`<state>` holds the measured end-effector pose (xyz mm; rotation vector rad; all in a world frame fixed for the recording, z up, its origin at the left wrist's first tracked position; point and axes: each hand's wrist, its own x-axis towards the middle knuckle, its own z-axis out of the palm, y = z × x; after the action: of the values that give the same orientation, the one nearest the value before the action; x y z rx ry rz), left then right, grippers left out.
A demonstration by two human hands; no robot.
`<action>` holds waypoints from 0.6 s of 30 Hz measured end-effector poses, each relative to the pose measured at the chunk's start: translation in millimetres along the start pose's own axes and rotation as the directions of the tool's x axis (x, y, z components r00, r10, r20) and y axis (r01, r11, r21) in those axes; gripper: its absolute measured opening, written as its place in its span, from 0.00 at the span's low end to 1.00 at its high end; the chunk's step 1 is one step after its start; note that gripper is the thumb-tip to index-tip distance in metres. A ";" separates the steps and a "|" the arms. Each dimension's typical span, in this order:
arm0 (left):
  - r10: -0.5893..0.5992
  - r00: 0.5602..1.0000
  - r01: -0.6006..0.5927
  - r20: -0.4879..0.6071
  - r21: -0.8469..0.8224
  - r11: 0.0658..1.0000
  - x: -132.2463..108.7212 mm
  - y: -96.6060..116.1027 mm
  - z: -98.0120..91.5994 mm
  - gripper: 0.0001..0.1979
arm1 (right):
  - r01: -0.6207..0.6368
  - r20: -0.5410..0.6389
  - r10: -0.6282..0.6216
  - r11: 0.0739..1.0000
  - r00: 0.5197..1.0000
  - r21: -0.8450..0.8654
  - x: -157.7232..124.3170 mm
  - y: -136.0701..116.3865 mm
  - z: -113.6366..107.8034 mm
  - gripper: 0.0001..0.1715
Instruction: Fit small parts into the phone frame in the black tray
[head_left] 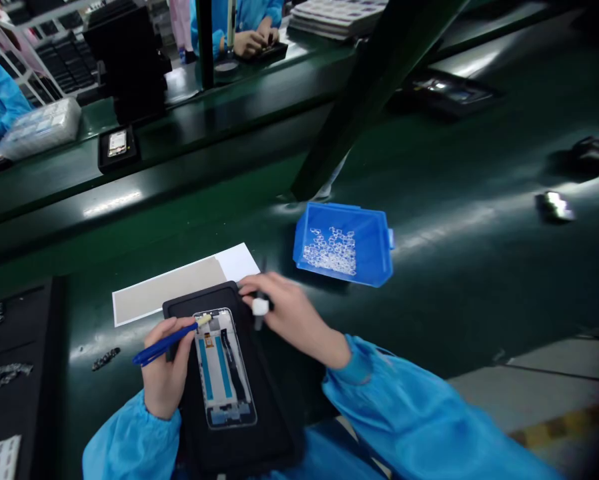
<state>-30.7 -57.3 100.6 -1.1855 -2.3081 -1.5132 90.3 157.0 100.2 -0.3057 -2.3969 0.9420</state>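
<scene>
My left hand (165, 370) is closed on a blue pen-shaped stick (165, 345) with a pale yellow tip. That tip touches the upper edge of an opened phone frame (224, 373), which has two blue strips and a dark ribbon cable inside. The phone frame lies in a black tray (207, 447) in front of me. Over the tray's upper right edge, my right hand (292, 317) is closed around a slim dark tool with a white part (260, 307). The tool's exact kind is blurred.
Beyond my right hand stands a blue bin (372, 247) holding many small clear pieces. A white sheet (242, 262) lies behind the tray. A dark post (349, 113) rises from the bench. Black trays (17, 393) are at left. Co-workers' hands (252, 41) work across the bench.
</scene>
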 end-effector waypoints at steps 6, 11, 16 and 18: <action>0.073 0.989 -0.092 0.125 0.153 0.984 15.3 11.0 -3.8 0.10 | -0.015 0.242 -0.005 0.997 0.970 0.081 5.1 -12.9 35.9 0.26; -0.024 0.978 -0.018 0.207 0.202 0.979 16.1 10.1 -6.9 0.17 | -0.003 0.199 -0.035 0.983 0.979 0.186 3.8 -10.6 41.0 0.26; -0.060 0.976 0.016 0.209 0.207 0.978 14.3 7.3 -5.7 0.19 | -0.012 0.183 -0.030 0.976 0.983 0.219 3.0 -8.8 42.8 0.25; -0.045 0.975 0.003 0.216 0.193 0.981 15.3 8.1 -4.3 0.19 | -0.001 0.167 -0.038 0.974 0.985 0.227 2.8 -8.2 43.1 0.25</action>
<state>-36.9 -51.1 116.1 -1.3349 -2.5475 -1.1851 63.6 127.9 80.7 -0.1211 -2.4071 1.2656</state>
